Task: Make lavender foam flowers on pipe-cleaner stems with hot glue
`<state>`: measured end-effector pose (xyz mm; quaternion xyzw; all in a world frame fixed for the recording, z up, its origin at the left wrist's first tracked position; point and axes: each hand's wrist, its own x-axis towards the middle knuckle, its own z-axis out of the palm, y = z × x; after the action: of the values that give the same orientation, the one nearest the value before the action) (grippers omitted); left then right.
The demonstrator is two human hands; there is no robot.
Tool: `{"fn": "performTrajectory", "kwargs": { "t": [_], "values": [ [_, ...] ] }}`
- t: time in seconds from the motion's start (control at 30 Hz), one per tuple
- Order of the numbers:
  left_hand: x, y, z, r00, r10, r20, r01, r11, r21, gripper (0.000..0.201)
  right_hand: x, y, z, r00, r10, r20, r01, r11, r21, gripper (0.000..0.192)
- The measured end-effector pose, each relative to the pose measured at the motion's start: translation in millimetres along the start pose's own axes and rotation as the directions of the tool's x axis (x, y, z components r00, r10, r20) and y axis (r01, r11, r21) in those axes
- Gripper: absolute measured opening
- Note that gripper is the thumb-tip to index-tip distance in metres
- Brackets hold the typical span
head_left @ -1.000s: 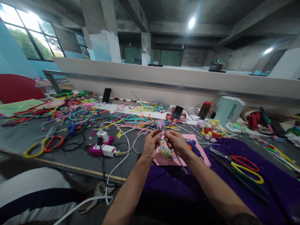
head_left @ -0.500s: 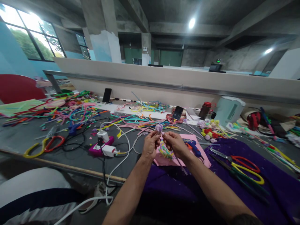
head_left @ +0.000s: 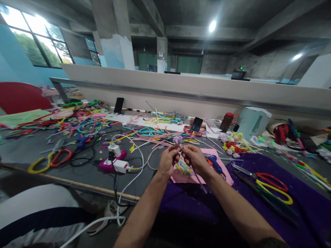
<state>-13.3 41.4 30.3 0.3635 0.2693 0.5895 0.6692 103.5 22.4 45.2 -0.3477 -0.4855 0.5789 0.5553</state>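
Flower head [head_left: 177, 139]: pale lilac, fuzzy, rounded, apparently pipe-cleaner work. Sits upright just above the fingertips of left hand [head_left: 168, 160] and right hand [head_left: 193, 159], pinched at its base. Thin, pale stem [head_left: 201, 184] slants down below right hand; join with flower head hidden by fingers.

scissors [head_left: 255, 176]: 2 | phones [head_left: 197, 124]: 2 | white chargers [head_left: 120, 166]: 2 | kettle [head_left: 252, 121]: 1 | bottle [head_left: 226, 122]: 1

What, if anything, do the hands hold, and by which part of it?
A fluffy lilac flower: the left hand pinches it just below its head, and the right hand seems to grip there too; the exact contact is hidden.
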Motion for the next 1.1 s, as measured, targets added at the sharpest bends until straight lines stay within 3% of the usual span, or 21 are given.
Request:
{"fn": "performTrajectory", "kwargs": {
  "t": [0.33, 0.67, 0.93, 1.1],
  "values": [
    [1.5, -0.7, -2.6, 1.000, -0.015, -0.027, 0.016, 0.999, 0.042, 0.030, 3.0, -0.5, -4.8, 1.000, -0.008, -0.008, 0.009, 1.000, 0.020, 0.027],
    [0.3, -3.1, 1.8, 1.000, 0.027, 0.004, -0.027, 0.996, 0.085, 0.017, 3.4, -1.9, -5.5, 1.000, -0.030, -0.009, 0.030, 1.000, 0.010, 0.027],
    [2.5, -4.2, -0.1, 0.999, 0.036, -0.040, -0.031, 0.991, 0.133, 0.034, 4.6, -0.9, -8.1, 1.000, -0.021, -0.012, 0.021, 1.000, 0.011, 0.027],
    [5.1, -3.3, -2.6, 0.997, 0.059, -0.059, -0.046, 0.980, 0.194, 0.027, 4.7, -3.2, -8.5, 1.000, -0.016, -0.011, 0.016, 1.000, 0.019, 0.029]
  ]
}}
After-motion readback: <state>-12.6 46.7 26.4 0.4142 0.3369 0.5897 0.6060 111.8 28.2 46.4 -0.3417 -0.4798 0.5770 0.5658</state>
